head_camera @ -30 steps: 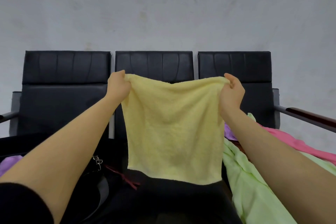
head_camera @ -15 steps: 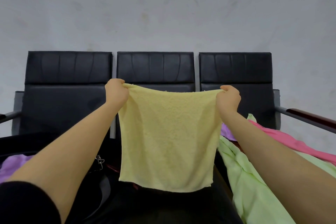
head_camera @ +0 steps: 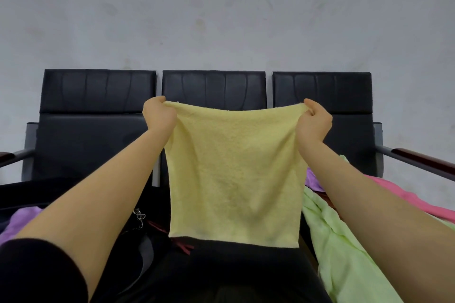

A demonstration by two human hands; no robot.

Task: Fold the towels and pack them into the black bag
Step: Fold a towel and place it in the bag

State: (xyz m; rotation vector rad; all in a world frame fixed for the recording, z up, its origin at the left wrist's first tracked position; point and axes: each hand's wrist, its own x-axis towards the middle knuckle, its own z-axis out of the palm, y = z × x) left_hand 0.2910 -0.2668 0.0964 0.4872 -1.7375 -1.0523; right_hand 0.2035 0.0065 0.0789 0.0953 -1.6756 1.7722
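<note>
While held up: I see yellow towel (head_camera: 234, 179) hanging flat before the chairs (head_camera: 214, 91).
Left hand (head_camera: 158, 115): fingers pinching top-left corner.
Right hand (head_camera: 314, 120): fingers pinching top-right corner.
Green towel (head_camera: 344, 241): lower right.

Both forearms bare. Left arm: black sleeve (head_camera: 37, 273) pushed above elbow. Right arm: sleeve out of frame. Black trousers (head_camera: 221, 275) on lap.
</note>
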